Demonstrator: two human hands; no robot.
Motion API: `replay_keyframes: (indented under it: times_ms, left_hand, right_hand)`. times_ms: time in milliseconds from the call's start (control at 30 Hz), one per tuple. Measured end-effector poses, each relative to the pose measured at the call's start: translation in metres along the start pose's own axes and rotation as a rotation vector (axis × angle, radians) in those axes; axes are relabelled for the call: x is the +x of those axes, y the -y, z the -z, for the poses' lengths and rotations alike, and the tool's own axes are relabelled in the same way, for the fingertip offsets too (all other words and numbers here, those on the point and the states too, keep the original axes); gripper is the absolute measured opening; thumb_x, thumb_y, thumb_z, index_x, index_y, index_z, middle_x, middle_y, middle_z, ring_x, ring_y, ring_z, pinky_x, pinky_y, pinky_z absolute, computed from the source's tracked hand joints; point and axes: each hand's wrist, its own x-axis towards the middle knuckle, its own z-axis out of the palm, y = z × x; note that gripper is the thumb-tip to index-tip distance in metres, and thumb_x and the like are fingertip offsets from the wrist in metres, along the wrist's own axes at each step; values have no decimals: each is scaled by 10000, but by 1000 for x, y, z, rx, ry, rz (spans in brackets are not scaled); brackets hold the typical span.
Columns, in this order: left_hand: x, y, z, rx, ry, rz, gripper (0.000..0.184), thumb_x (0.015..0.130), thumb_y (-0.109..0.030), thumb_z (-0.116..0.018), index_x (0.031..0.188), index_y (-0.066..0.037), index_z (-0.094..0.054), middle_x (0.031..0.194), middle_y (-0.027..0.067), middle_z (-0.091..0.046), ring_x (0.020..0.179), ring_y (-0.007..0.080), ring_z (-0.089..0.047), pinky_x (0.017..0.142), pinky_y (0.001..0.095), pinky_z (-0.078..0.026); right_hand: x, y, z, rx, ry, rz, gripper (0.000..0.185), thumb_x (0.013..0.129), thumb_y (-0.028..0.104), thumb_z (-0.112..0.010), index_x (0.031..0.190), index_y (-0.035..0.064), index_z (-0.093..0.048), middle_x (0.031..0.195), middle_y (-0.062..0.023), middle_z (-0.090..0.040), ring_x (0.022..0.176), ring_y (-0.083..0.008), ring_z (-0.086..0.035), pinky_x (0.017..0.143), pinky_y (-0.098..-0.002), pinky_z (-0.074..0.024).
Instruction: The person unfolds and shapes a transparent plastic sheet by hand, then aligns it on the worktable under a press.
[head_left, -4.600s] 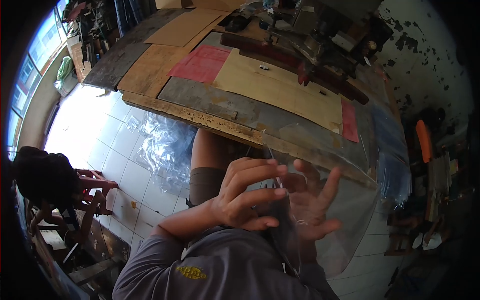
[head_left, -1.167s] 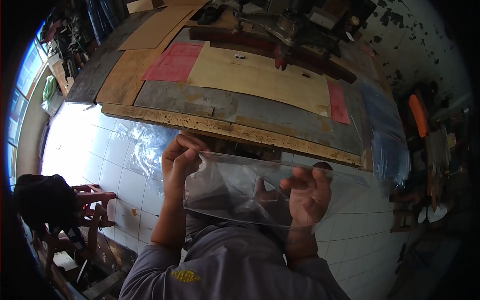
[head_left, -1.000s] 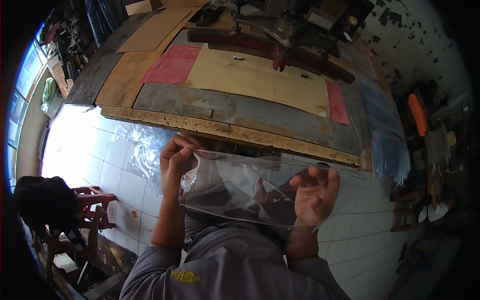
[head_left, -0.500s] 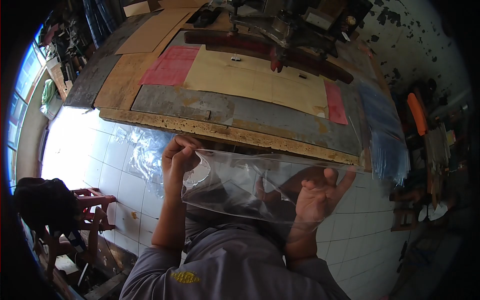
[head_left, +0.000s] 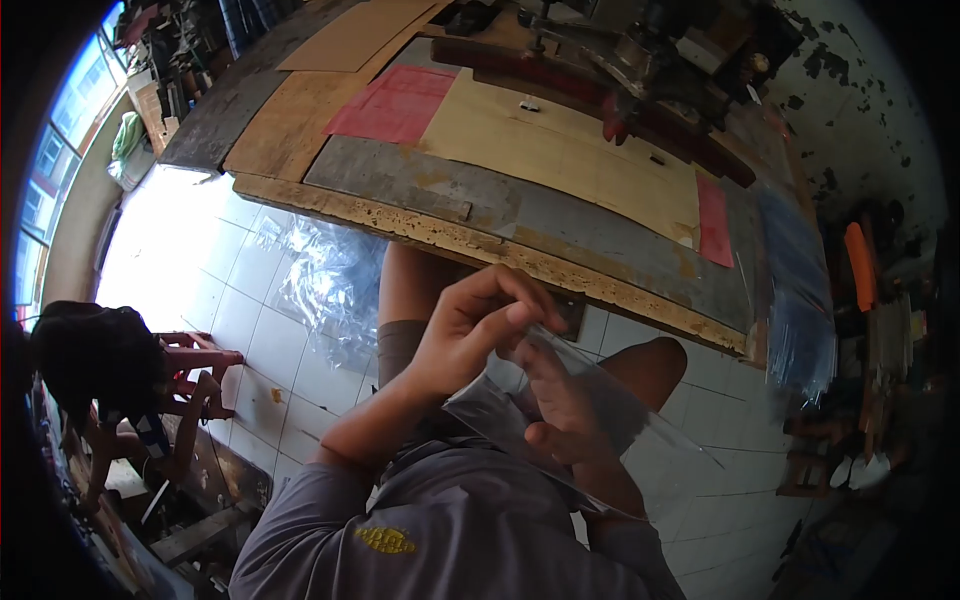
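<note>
A clear plastic sheet (head_left: pixel 625 425) hangs over my lap in front of the bench edge. My left hand (head_left: pixel 480 325) pinches its upper left corner between thumb and fingertips. Close beside it, my right hand (head_left: pixel 562 405) is seen through the clear plastic, its fingers apart, with the sheet lying against or over them. Whether the right hand is inside a fold or behind the sheet cannot be made out.
The wooden bench (head_left: pixel 500 250) bears a yellow sheet (head_left: pixel 560 150) with red ends, under a dark metal press (head_left: pixel 600 90). Clear plastic (head_left: pixel 330 280) lies on the floor. Plastic sheets (head_left: pixel 797 300) hang at the bench's right. A red stool (head_left: pixel 200 365) stands left.
My hands have come close together, the left moving right and the right moving left. The sheet, stretched between them before, now slants down to the right. The view has shifted.
</note>
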Motion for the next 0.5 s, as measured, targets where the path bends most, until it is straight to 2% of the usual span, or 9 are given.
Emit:
replay_keyframes:
  times_ms: [33, 133, 233, 333, 500]
  left_hand:
    - [1, -2, -2, 15, 60, 61, 250, 1070, -247, -547, 1060, -7, -614, 1114, 137, -696, 1000, 204, -690, 929, 344, -530]
    - [9, -5, -5, 144, 75, -5, 370, 1034, -281, -565, 1208, 38, -634, 1192, 220, -692, 1147, 287, -670, 1014, 407, -502]
    - [14, -15, -10, 325, 179, -171, 629, 1001, -424, -599, 1403, 58, -562, 1305, 229, -667, 1212, 304, -644, 1069, 418, -463]
    - [13, -14, -12, 314, 220, -185, 811, 950, -546, -622, 1466, 69, -509, 1354, 232, -644, 1271, 333, -611, 1095, 440, -435]
    - [16, -15, -9, 386, 285, -269, 828, 922, -544, -661, 1456, 72, -518, 1366, 239, -629, 1273, 348, -600, 1086, 445, -429]
  right_hand:
    - [-1, -4, -3, 38, -23, 18, 908, 935, 553, -695, 1593, 41, -337, 1608, -201, -374, 1525, -329, -305, 1249, -475, -186]
    - [-2, -3, 6, 28, -79, 98, 1004, 904, 601, -703, 1626, 56, -267, 1673, -189, -252, 1563, -323, -212, 1262, -483, -131]
    - [4, -1, 13, 25, -69, 290, 1097, 880, 648, -704, 1643, 52, -188, 1688, -219, -211, 1580, -355, -163, 1268, -497, -109]
    - [-3, -16, 20, -8, -100, 385, 1126, 879, 673, -687, 1647, 44, -155, 1691, -245, -189, 1584, -379, -148, 1270, -508, -106]
    - [-9, -21, 19, -45, -169, 397, 1120, 887, 684, -666, 1644, 34, -157, 1693, -240, -181, 1581, -380, -158, 1274, -515, -108]
